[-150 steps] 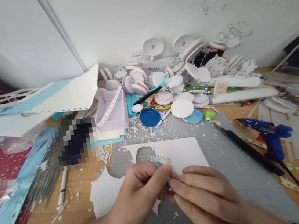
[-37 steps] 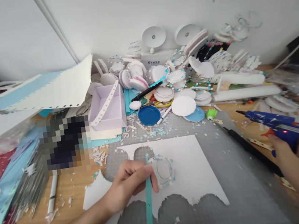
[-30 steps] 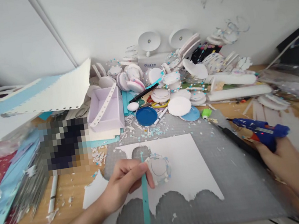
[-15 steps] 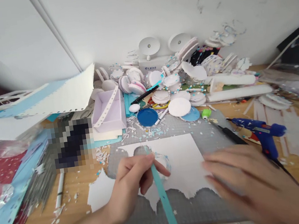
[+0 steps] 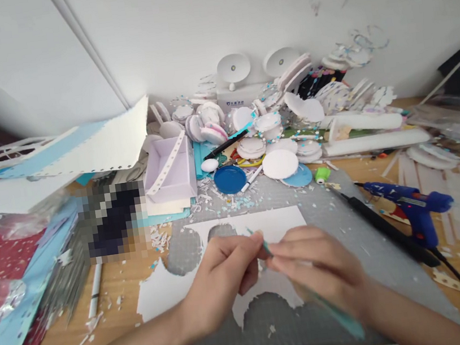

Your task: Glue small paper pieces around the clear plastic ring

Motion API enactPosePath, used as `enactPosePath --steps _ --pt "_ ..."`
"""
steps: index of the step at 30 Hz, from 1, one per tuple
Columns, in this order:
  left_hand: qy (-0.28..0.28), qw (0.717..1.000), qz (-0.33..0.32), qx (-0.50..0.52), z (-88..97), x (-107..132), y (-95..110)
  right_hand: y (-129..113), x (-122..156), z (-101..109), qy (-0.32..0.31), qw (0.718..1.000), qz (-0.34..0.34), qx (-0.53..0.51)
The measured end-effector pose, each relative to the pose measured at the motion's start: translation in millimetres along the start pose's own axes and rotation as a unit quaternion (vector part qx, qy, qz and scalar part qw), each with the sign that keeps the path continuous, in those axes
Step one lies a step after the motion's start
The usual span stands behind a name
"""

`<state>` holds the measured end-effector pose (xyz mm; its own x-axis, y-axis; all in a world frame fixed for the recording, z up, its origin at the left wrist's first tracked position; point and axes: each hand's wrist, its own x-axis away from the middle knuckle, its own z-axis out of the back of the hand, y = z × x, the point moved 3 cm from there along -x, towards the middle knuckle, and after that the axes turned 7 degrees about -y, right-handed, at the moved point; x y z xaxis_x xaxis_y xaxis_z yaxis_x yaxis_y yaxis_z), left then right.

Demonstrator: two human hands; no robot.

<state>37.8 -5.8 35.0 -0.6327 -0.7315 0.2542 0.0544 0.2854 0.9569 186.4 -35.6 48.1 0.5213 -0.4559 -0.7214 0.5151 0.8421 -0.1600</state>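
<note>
My left hand [image 5: 227, 273] pinches one end of a narrow teal paper strip [image 5: 342, 319] between thumb and fingers. Close against it, my right hand [image 5: 324, 265] has its fingers closed on the same strip, whose free part slants down to the lower right beneath that hand. Under both hands lies a white sheet [image 5: 279, 218] with rounded pieces cut out of its edges and ragged rims. A grey cutting mat [image 5: 378, 254] supports the sheet. What lies directly behind the fingers is hidden.
A blue hot glue gun [image 5: 409, 201] and a black-handled tool [image 5: 378, 226] lie at the right. Behind the sheet are a blue round lid [image 5: 230, 179], a lilac box [image 5: 169, 167] and piled white discs [image 5: 280, 163]. Paper scraps litter the mat and table.
My right hand has come in from the right and closed on the teal strip beside my left hand. The strip has swung from hanging toward me to slanting right.
</note>
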Motion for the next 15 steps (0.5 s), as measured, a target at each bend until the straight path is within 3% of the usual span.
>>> enactPosePath --steps 3,6,8,10,12,15 --pt "0.051 0.992 -0.042 -0.111 20.1 -1.6 6.4 26.7 12.5 -3.2 0.129 0.971 -0.19 -0.067" --pt "0.125 0.965 -0.07 -0.218 42.5 -4.9 4.6 52.2 30.9 -12.3 0.227 0.888 -0.361 -0.17" --pt "0.133 0.952 -0.067 -0.267 51.9 -8.9 -2.7 62.3 41.8 -22.6 0.216 0.832 -0.441 -0.257" --pt "0.103 0.948 -0.062 -0.295 55.0 -13.1 -12.0 65.3 49.5 -31.7 0.188 0.787 -0.486 -0.33" --pt "0.058 0.943 -0.071 -0.321 53.3 -15.2 -19.2 62.6 52.2 -37.1 0.162 0.769 -0.496 -0.369" --pt "0.015 0.93 -0.102 -0.353 48.8 -13.7 -23.4 54.5 49.6 -40.9 0.125 0.77 -0.487 -0.393"
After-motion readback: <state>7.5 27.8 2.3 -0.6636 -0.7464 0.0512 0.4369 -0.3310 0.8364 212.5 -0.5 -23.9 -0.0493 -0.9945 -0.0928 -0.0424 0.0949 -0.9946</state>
